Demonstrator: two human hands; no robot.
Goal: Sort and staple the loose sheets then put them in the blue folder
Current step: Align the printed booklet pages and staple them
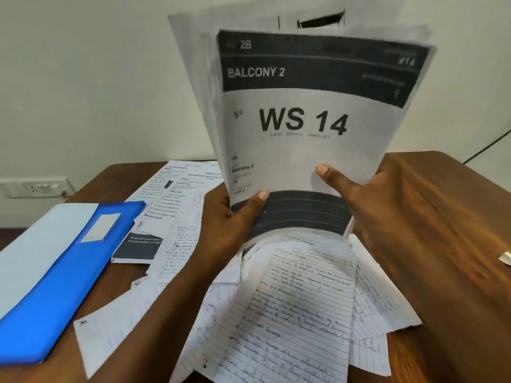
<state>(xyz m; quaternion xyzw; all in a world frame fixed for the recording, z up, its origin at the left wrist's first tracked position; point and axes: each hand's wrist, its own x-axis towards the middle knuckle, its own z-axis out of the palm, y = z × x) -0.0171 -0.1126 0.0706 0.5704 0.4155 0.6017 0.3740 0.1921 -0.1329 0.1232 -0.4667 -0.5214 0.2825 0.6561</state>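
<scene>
Both hands hold a bundle of printed sheets upright above the wooden table; the front page reads "WS 14" and "BALCONY 2". My left hand grips the bundle's lower left edge, thumb on the front. At the lower right edge, my right hand grips it with its thumb across the page. Loose handwritten lined sheets lie scattered under the bundle. A blue folder lies shut at the left, with a pale sheet on its far side.
More printed pages lie behind the folder, one with a dark panel. A small white scrap sits at the table's right edge. A wall socket is at the left and a black cable at the right.
</scene>
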